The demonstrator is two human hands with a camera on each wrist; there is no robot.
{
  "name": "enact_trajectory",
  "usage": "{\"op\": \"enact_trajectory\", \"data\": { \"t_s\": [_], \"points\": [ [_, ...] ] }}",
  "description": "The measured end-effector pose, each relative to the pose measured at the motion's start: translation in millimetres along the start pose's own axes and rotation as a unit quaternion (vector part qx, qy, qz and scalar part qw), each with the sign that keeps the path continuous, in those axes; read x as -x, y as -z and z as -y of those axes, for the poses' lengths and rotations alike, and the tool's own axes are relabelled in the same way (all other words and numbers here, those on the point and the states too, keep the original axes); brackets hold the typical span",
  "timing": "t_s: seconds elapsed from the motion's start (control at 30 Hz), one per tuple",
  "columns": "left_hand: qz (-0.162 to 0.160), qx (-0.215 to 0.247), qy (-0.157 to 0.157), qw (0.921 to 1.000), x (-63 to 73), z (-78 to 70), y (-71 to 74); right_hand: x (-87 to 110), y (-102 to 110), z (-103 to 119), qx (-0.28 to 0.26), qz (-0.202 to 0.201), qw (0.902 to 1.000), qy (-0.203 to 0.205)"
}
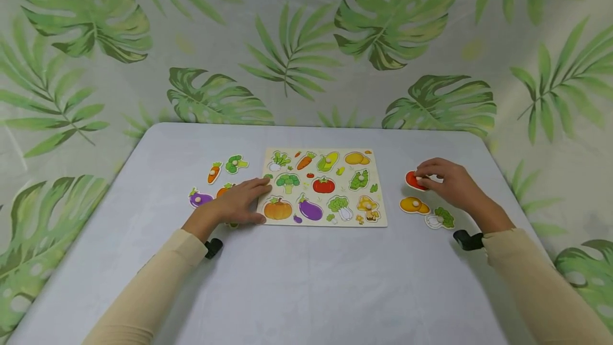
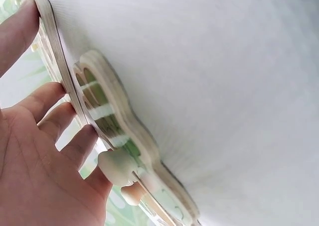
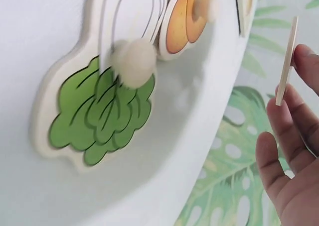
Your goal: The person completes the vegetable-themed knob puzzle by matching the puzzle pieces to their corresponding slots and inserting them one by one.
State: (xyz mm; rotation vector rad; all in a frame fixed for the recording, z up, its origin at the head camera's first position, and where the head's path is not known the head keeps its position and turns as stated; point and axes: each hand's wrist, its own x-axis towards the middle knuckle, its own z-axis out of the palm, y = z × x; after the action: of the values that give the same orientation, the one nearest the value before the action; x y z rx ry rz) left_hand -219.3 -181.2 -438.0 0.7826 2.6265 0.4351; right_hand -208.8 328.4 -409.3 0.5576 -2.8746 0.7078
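A wooden vegetable puzzle board (image 1: 306, 189) lies mid-table, printed with vegetable pictures. My left hand (image 1: 238, 202) rests at its left side, fingers straight; the left wrist view shows the fingertips against the board's edge (image 2: 59, 52). Beside that hand is a knobbed piece with green on it. To the right of the board, my right hand (image 1: 452, 182) pinches a red tomato puzzle piece (image 1: 413, 180) between thumb and fingers. The right wrist view catches this piece edge-on (image 3: 287, 61). Below it lie a potato piece (image 1: 411, 205) and a bok choy piece (image 1: 435, 221).
Left of the board lie a carrot piece (image 1: 214, 173), a broccoli piece (image 1: 235, 164) and an eggplant piece (image 1: 199, 198). An orange piece (image 1: 223, 190) is partly hidden by the left hand. A leaf-patterned cloth (image 1: 297, 105) rises behind the white table (image 1: 325, 281).
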Motion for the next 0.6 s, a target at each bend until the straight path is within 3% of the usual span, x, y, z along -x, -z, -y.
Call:
{"op": "enact_trajectory", "data": {
  "t_s": [0.4, 0.6],
  "points": [
    [0.003, 0.005, 0.006, 1.0, 0.5, -2.6, 2.1, -30.2, -23.0, 18.0, -0.027, 0.056, 0.9976, -0.032],
    [0.002, 0.005, 0.005, 1.0, 0.5, -2.6, 2.2, -47.9, -36.3, 34.0, -0.04, 0.084, 0.9954, -0.021]
  ]
}}
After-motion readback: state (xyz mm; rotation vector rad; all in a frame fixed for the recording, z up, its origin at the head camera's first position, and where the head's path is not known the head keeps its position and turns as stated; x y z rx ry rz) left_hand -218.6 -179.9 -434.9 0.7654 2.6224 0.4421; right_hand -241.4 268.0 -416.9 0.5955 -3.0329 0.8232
